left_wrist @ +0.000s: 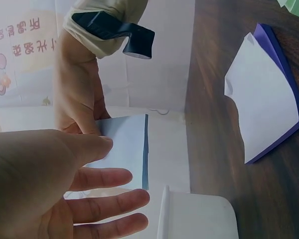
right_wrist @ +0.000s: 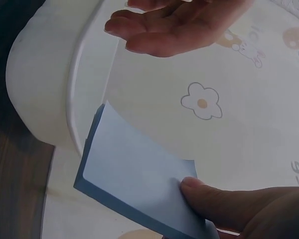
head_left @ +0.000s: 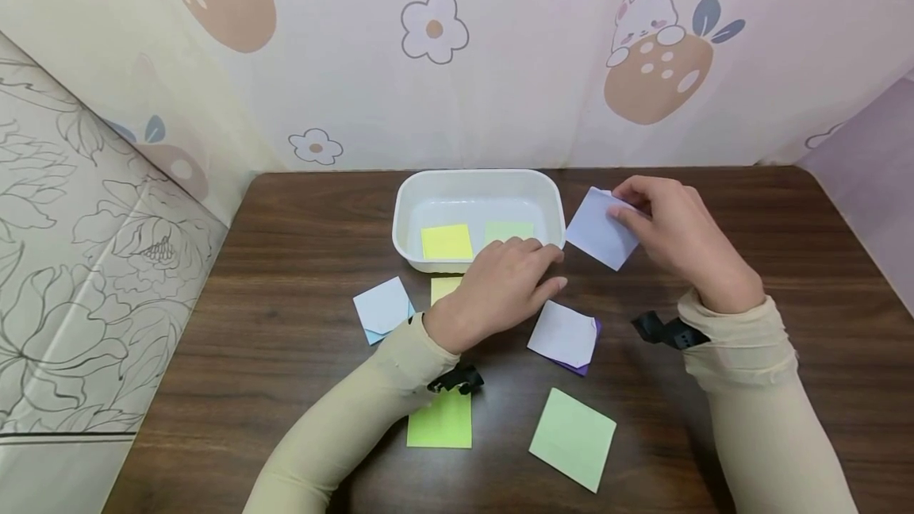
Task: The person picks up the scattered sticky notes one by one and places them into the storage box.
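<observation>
My right hand (head_left: 674, 228) pinches a pale blue sticky note pad (head_left: 598, 232) between thumb and fingers, raised just right of the white plastic box (head_left: 478, 175). In the right wrist view the pad (right_wrist: 134, 174) shows its thick edge, with the thumb on its face. My left hand (head_left: 500, 288) hovers by the box's front right rim, fingers extended and holding nothing. Inside the box lie a yellow pad (head_left: 446, 242) and a light green pad (head_left: 508, 231), the latter partly hidden by the left hand.
A purple pad (head_left: 564, 333) with a whitish top sheet and a green pad (head_left: 574, 440) lie on the brown table (head_left: 286, 260). Left of them are a white-topped blue pad (head_left: 382, 306), a yellow-green pad (head_left: 440, 424) and a pale yellow one (head_left: 443, 287), partly covered by the left arm.
</observation>
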{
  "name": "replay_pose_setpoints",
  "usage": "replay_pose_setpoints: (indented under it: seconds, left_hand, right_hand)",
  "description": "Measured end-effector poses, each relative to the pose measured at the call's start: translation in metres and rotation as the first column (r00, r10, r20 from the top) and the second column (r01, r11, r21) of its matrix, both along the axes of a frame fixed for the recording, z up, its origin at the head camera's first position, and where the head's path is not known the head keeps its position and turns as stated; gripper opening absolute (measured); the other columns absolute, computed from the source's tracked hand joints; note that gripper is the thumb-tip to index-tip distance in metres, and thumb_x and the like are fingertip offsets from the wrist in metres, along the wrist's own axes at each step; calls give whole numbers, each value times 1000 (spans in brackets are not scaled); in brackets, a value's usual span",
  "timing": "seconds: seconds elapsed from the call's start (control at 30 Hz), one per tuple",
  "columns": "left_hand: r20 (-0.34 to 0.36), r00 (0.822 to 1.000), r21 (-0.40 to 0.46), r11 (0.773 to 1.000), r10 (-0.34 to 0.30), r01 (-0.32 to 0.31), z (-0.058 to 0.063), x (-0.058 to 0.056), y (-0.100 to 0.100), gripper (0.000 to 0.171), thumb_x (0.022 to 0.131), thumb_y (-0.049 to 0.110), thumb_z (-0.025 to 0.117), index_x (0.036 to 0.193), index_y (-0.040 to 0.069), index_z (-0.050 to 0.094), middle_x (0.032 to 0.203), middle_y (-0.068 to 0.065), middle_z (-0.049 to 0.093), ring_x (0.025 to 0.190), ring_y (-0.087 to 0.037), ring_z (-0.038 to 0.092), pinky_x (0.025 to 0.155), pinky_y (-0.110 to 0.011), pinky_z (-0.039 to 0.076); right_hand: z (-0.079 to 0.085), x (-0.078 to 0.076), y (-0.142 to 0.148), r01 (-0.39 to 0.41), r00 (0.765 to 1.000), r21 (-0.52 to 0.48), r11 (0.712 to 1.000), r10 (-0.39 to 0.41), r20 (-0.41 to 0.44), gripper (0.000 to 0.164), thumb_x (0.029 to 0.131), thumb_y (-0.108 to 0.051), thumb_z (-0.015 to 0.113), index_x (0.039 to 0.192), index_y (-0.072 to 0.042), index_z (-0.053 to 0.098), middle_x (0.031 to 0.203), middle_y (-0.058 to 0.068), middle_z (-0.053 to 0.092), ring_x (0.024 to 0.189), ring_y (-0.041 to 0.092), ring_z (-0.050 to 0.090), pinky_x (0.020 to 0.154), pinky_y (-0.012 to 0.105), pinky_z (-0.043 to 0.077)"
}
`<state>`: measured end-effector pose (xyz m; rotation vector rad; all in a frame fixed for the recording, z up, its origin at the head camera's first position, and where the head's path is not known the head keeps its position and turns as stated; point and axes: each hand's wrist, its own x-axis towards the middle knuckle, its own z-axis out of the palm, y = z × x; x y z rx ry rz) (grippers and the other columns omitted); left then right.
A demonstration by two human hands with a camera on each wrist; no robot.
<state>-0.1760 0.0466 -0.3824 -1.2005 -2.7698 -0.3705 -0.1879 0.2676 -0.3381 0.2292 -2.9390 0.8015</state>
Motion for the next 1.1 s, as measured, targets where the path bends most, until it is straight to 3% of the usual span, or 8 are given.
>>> replay_pose_setpoints:
  seconds: [0.47,1.1]
  left_hand:
    - [-20,999,4,1000,26,-26,5,-5,-8,37,95,41,47,119,17,62,101,4,65,87,-15,60,70,-31,47]
    - [-18,999,21,999,42,-41,6,-13,-18,36,94,39,49,118,15,63,100,3,65,85,-16,60,68,-32,47]
  right_hand:
    - [-2,-3,-9,-17,999,15,1000,18,-46,20,88,-14,63,102,0,64,92,18,65,77,28,57,65,45,47]
    - [2,-11,-24,-65,997,26,998,65,-37,21,88,-15,63,102,0,65,93,17,65,77,27,58,67,45,48]
